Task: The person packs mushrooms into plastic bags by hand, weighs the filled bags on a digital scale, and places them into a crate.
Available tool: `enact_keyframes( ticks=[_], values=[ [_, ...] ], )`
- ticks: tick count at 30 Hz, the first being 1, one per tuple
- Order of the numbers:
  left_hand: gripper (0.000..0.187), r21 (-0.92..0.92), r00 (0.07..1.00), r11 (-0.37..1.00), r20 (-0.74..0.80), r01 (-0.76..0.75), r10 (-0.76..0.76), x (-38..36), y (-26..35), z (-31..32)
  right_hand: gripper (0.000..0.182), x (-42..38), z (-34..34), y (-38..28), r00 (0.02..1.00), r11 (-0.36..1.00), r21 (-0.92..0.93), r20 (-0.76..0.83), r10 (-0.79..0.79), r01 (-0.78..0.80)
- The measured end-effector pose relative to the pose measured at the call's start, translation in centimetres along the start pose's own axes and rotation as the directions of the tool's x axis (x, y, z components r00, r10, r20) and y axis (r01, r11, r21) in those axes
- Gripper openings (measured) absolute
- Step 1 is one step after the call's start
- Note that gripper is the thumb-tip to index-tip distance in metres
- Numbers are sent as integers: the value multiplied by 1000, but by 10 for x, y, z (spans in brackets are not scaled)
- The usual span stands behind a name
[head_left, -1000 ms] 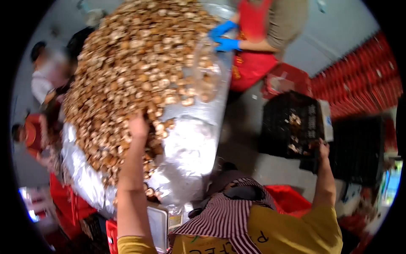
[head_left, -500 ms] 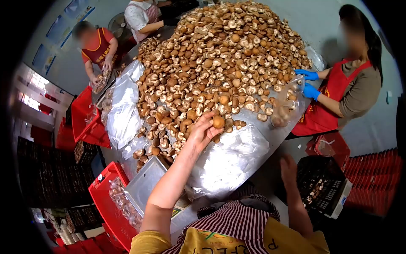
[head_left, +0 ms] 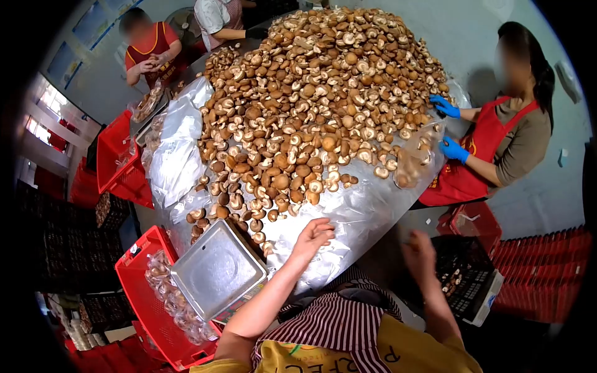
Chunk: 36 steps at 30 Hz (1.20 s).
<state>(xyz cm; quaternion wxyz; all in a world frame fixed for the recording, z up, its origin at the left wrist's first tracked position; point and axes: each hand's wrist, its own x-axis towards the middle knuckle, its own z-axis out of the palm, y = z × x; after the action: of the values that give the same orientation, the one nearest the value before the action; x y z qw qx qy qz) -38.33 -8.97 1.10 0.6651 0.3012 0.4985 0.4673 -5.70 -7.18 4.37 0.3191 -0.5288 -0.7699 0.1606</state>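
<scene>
My left hand is over the clear plastic bags at the near edge of the metal table, its fingers loosely bent and apart, with no mushroom visible in it. My right hand hangs past the table edge on the right, above a black crate; it is blurred and its fingers are hard to make out. A large heap of brown mushrooms covers the table beyond my hands. A metal scale is left of my left forearm.
A red crate with bagged mushrooms is at lower left, another red crate above it. A person in blue gloves holds a bag of mushrooms at right. Two more people are at upper left. Red crates are stacked at right.
My left hand has come back from the heap toward me, and the mushroom it held no longer shows in it. The person at upper left has raised both hands. The view has shifted slightly.
</scene>
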Motion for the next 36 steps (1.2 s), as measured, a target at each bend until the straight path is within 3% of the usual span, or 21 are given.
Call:
enact_keyframes(
  ticks=[1,4,5,8,10,11,12,14,15,17,20,22,24,25,26,27,29,30,32,34,36],
  values=[
    [33,28,999,1000,-40,10,-9,-3,-4,-15,40,-14,-34,10,966,955,-164,28,256,-249],
    [25,49,985,998,-170,38,-29,-9,-18,-50,51,-84,-117,110,914,794,-546,117,388,-267],
    [25,56,976,997,-215,45,-32,-11,-20,-55,54,-71,-136,85,786,633,-596,5,619,-494],
    [32,144,968,990,-248,1,35,-1,-22,-54,49,-65,-141,121,953,823,-486,-74,295,-292],
    [37,273,959,962,-274,7,71,15,-26,-48,43,-36,-99,124,863,847,-167,-89,497,-505],
    [44,400,951,917,-286,3,122,26,-24,-42,42,-33,-65,147,998,752,-657,-3,67,-52],
    [44,396,949,918,-292,5,121,37,-19,-34,42,4,-41,113,955,908,-321,39,295,-268],
    [66,246,895,950,-441,195,-70,56,-7,-20,49,74,-5,28,827,795,227,154,541,-563],
    [66,239,888,951,-455,198,-70,65,-6,-17,67,95,22,36,883,856,231,204,422,-463],
    [75,117,848,888,-373,445,-376,85,-10,-14,67,133,63,20,948,970,-29,208,243,-242],
    [71,148,834,823,-170,549,-526,95,-35,-4,60,149,107,33,894,964,-264,438,94,28],
    [31,91,884,889,-193,449,-426,73,-23,23,53,145,137,82,860,958,-285,492,138,9],
    [22,-126,910,919,-140,375,-390,47,-19,30,45,146,134,105,814,952,-306,553,177,0],
    [22,-139,907,917,-151,373,-392,31,-15,32,36,147,116,104,776,966,-102,578,251,-236],
    [22,-163,925,939,-187,304,-332,15,-12,34,27,147,97,98,720,882,94,621,310,-461],
    [24,-184,936,956,-225,231,-269,4,-13,35,27,144,80,89,714,886,93,633,299,-453],
    [21,-8,964,986,-209,164,-162,-9,-25,37,10,142,49,66,673,322,592,649,354,-739],
    [19,179,985,979,-159,94,-65,-13,-32,39,10,146,33,51,672,327,587,660,338,-741],
    [23,355,974,934,-219,31,50,-14,-40,51,13,148,8,30,579,-162,650,745,332,-743],
    [25,782,908,557,-404,280,109,-9,-26,60,19,145,-1,30,533,-113,591,782,322,-799],
    [15,554,812,770,-578,315,83,6,-61,29,24,149,-27,15,501,84,495,863,69,-865]
  ],
)
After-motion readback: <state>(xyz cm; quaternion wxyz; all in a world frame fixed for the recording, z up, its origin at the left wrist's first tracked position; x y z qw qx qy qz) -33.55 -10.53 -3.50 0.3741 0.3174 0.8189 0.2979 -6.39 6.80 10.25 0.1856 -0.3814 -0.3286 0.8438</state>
